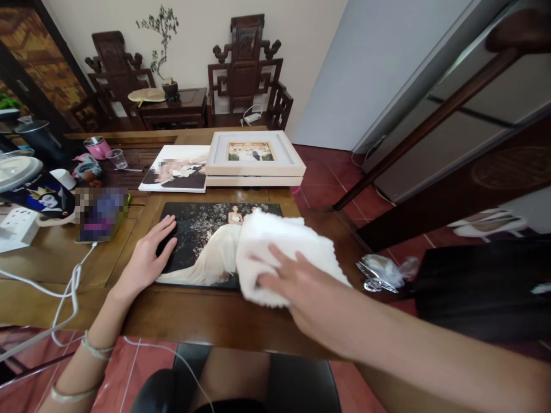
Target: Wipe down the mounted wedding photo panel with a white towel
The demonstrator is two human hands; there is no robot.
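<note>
White cloth (279, 252) covers the right half of a dark glossy photo panel (202, 241) that lies flat near the front edge of the wooden table (206, 315). The right hand (297, 287) lies on top of the cloth, fingers spread and pressing down rather than curled around it, so the cloth sits flat against the picture surface. The left hand (150, 255) rests open, palm down, on the panel's left edge, partly on the print and partly on the table; placed there, it seems to keep the panel from sliding under the pressure of the cloth.

Behind the panel, toward the far edge, a second print (176, 169) lies flat, and just beside it on the right a pale framed picture (253, 155) sits on top of another frame, stacked so the working spot in front of the person stays free. Along the left side of the table stand a pink cup (98, 147), a clear glass (118, 159) and a white power strip (17, 226), with a white cable (73, 281) trailing off the front-left corner. Something crumpled and shiny (381, 272) lies off the right edge; what it is cannot be told. Two carved chairs (245, 69) stand against the wall beyond.
</note>
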